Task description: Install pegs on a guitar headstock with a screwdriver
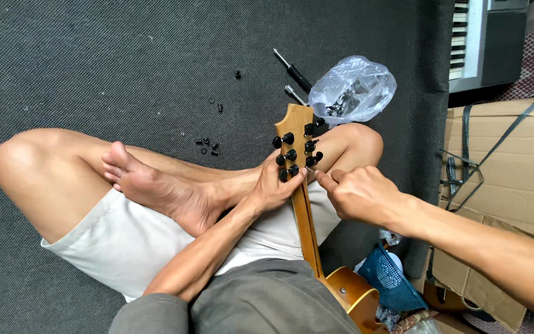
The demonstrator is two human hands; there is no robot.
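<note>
The person sits cross-legged on a dark carpet (94,68) with a guitar neck (305,222) running up across the lap. Its long axis runs nearly straight away from the body, tilted a little to the left at the top, so the headstock (296,139) sits just past the right knee.

The left hand (273,185) comes in from the lap side and wraps the neck right below the headstock, fingers curled shut around it, fingertips touching the lowest black tuner knobs (287,174).

The right hand (356,195) reaches in from the right, closed into a loose fist, thumb and forefinger pinched on something very small, a thin pale bit at the fingertips (312,169); what it is I cannot tell. That pinch lies just beside the right edge of the neck, level with the lowest tuners, almost touching the left fingertips. So the work spot lies to the left of the right hand and directly above the left hand's hold, with both hands about equally near.

Beyond the headstock lie a clear bag (353,89) of metal parts, two screwdrivers (293,71), and scattered black bits (208,145). Cardboard boxes (508,167) stand to the right.
</note>
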